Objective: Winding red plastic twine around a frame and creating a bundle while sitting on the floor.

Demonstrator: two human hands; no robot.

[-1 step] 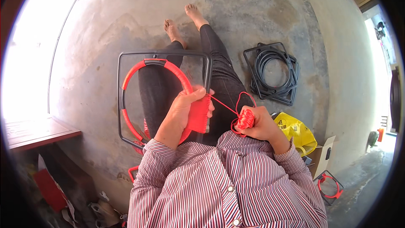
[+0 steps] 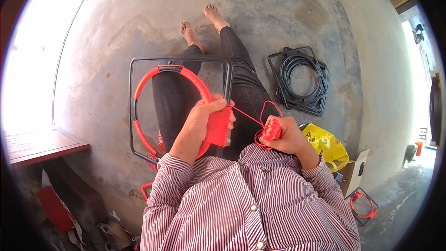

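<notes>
Over my lap is a square black frame with a round ring inside it, partly wrapped in red cord with some black showing. My left hand grips the frame's right side, thumb on top, at a red-wrapped section with a ridged edge. The fingers behind that section are partly hidden. To the right, my right hand is closed around a bundle of red cord. A taut strand runs from the bundle to the wrapped section, and a loose loop curls above it.
Several black frames with rings lie stacked on the concrete floor at right. Near my right elbow are a yellow plastic bag and a cardboard box. A smaller red-wrapped frame lies beyond. A reddish-brown tabletop stands at left.
</notes>
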